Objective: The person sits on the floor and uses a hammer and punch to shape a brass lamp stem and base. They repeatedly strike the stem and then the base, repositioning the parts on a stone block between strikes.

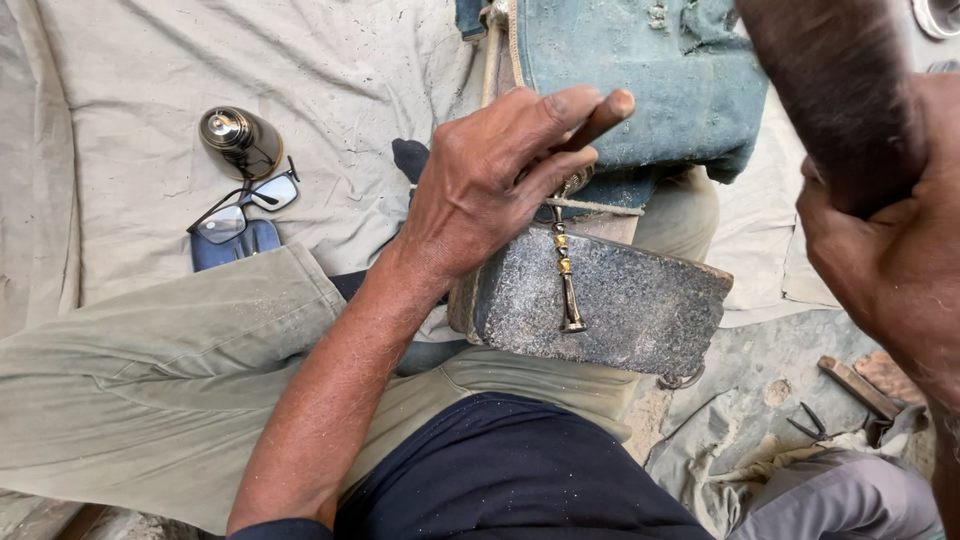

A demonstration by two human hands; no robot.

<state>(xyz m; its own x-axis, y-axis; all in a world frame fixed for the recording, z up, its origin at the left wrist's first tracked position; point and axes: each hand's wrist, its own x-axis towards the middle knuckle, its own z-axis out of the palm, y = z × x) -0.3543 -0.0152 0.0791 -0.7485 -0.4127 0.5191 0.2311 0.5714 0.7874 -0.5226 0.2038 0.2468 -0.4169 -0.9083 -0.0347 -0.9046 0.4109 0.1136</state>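
My left hand point(495, 175) grips the upper end of a slim turned metal piece point(566, 275) with brass-coloured bands and a flared foot. The piece lies on a dark stone block point(640, 300) resting across my lap. My right hand point(890, 255) is raised at the right edge, closed around a thick dark wooden handle point(835, 90) that runs up out of view. Whatever is on the handle's far end is hidden.
A blue-green cloth bundle point(650, 70) lies beyond the block. On the beige ground sheet point(330, 70) at the left are a dark metal bell-shaped object point(240, 140), spectacles point(245, 205) and a blue case point(232, 245). Small pliers point(812, 425) and a wooden stick point(858, 385) lie lower right.
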